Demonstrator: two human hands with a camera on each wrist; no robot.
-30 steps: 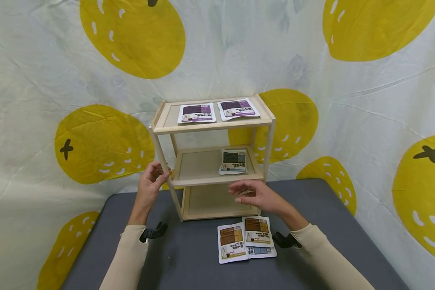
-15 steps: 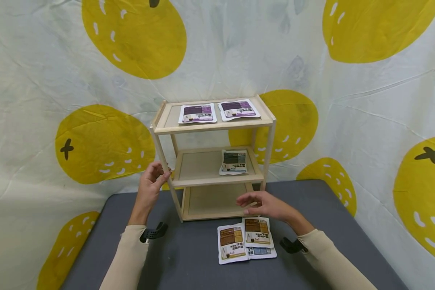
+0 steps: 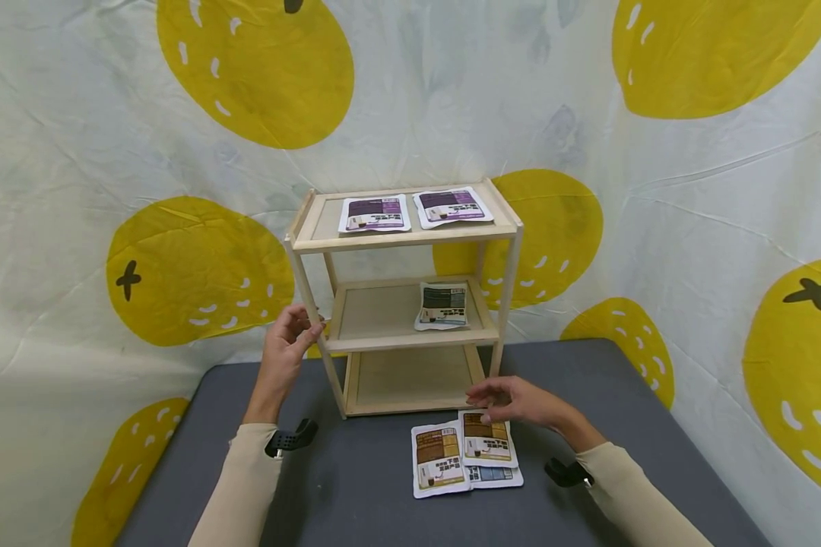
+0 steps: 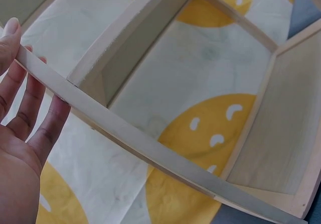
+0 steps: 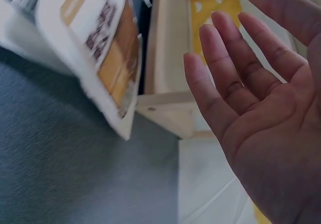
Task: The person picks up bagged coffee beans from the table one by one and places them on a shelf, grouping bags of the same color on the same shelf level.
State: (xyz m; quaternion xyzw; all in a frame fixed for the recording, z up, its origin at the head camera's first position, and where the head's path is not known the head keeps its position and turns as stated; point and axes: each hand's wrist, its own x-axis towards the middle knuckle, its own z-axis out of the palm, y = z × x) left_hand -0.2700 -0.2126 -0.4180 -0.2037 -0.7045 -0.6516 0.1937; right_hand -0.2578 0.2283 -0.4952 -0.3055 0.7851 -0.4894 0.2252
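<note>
Sleeves (image 3: 246,479) in pale cream run down your forearms, with a black band (image 3: 293,439) by each wrist. On the dark grey table (image 3: 369,479), nearer you than your right hand, a blue-printed packet (image 3: 494,477) lies partly covered by two others: the left brown packet (image 3: 439,458) and, just below that hand, the right brown packet (image 3: 487,441). Your right hand (image 3: 520,403) hovers at that packet's far edge, fingers loosely spread, palm bare, gripping nothing. Your left hand (image 3: 285,353) has thumb and fingers closed around the front post (image 3: 302,282) of the wooden rack (image 3: 410,343). Beyond your right hand and slightly left, a dark-labelled packet (image 3: 442,305) rests on the middle shelf (image 3: 372,311). Above and beyond both hands, two purple packets (image 3: 375,214) lie side by side on the top shelf (image 3: 324,218). Behind hangs a pale cloth (image 3: 410,99) printed with yellow fruit.
</note>
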